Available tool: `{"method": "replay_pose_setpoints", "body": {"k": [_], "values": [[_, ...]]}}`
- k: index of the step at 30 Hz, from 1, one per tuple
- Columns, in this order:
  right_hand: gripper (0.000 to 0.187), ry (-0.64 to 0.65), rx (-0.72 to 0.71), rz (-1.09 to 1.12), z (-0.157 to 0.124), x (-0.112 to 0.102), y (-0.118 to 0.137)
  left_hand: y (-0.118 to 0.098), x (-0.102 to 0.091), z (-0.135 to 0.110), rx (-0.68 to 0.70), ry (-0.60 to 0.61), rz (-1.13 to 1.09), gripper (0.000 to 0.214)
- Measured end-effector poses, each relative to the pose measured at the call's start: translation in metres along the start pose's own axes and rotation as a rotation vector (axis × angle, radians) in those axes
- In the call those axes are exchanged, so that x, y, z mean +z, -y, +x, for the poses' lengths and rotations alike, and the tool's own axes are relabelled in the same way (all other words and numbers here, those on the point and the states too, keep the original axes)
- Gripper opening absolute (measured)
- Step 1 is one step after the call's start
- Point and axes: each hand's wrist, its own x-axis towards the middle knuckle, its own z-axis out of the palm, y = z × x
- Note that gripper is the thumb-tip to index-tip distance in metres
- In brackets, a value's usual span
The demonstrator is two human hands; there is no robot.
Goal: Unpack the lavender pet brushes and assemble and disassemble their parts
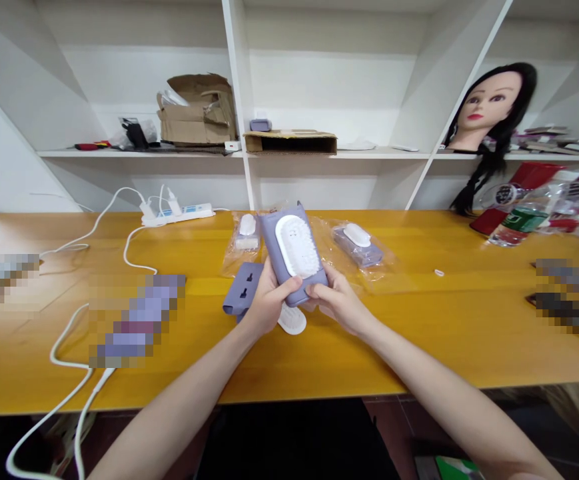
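Observation:
Above the middle of the table I hold a purple-grey plastic case [278,253] between both hands. A white oval piece with a textured inside [299,247] is set in its face. My left hand [269,300] grips the lower left edge, thumb on the front. Closed around the lower right edge is my right hand [338,300], its thumb pressing near the bottom. Below them lies a second white oval piece [293,320], partly hidden by the left hand. A purple plate with keyhole slots [242,288] lies left of the case.
Plastic-wrapped purple and white pieces lie behind the left hand [247,233] and to the right [359,243]. A power strip [179,214], a cabled phone [144,317] and a water bottle [522,217] are on the table. Shelves hold cardboard boxes [196,117] and a mannequin head [489,107].

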Motion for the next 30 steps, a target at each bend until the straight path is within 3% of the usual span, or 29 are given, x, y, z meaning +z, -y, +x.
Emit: {"method": "replay_pose_setpoints", "body": {"k": [8,16,21,26,30], "values": [[0.043,0.025,0.050,0.060,0.002,-0.007,0.002,0.007,-0.005,-0.002,0.032,-0.002,0.127,0.057],[0.041,0.146,0.265,0.090,0.000,-0.011,0.002,0.006,-0.002,-0.003,0.010,0.007,0.147,0.053],[0.032,0.227,0.267,0.062,0.003,-0.015,0.001,0.004,0.001,-0.005,0.000,-0.003,0.107,0.058],[0.026,0.172,0.137,0.075,0.002,-0.008,0.002,0.003,0.004,-0.008,-0.018,-0.041,0.086,0.057],[0.032,0.054,0.157,0.100,-0.002,0.000,0.003,0.007,0.004,-0.009,0.043,-0.090,0.121,0.054]]}}
